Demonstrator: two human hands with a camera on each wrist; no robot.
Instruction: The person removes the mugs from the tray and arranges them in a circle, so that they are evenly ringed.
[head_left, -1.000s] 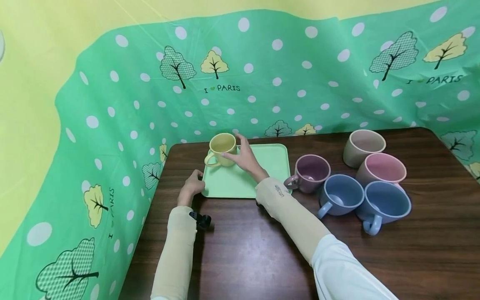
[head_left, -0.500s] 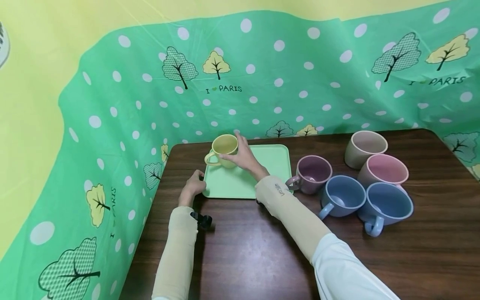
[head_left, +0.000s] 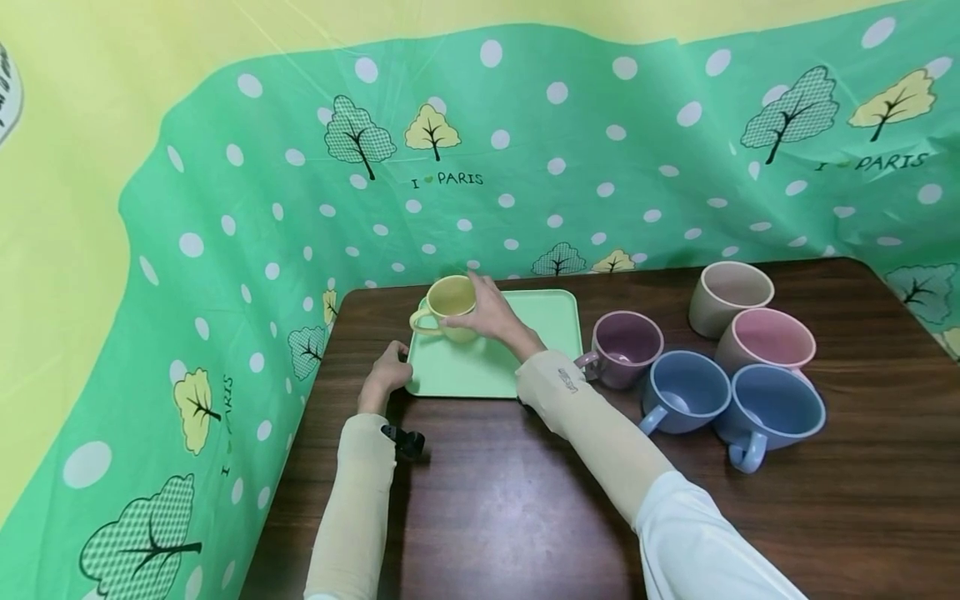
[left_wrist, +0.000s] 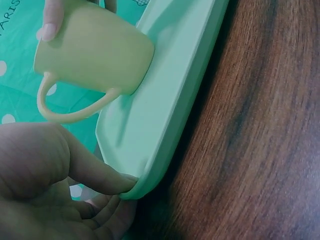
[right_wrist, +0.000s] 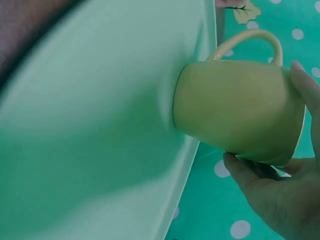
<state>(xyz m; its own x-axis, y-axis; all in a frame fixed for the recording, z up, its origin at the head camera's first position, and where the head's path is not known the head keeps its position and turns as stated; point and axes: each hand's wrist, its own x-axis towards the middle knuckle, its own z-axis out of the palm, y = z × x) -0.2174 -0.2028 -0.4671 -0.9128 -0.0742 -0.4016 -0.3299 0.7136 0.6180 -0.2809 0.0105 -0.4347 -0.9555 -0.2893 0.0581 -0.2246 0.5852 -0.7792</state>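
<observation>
A yellow mug [head_left: 452, 310] stands upright at the far left part of the light green tray [head_left: 480, 371], its handle pointing left. In both wrist views the mug's base appears to meet the tray surface. My right hand [head_left: 491, 312] grips the mug from the right, thumb on the near side and fingers on the far side close to the rim. At the tray's near left corner, my left hand [head_left: 387, 371] pinches the edge; the left wrist view shows the thumb [left_wrist: 107, 180] on the rim and the other fingers curled below it.
To the tray's right stands a purple mug [head_left: 624, 350]. Beyond it are two blue mugs [head_left: 686, 392], a pink mug [head_left: 772, 337] and a beige mug [head_left: 729, 298], close together on the dark wooden table [head_left: 510, 500]. A green patterned curtain [head_left: 600, 150] hangs behind.
My right hand has brought the yellow mug slightly nearer or lower, and a touch to the right. The left hand keeps its place at the tray corner.
</observation>
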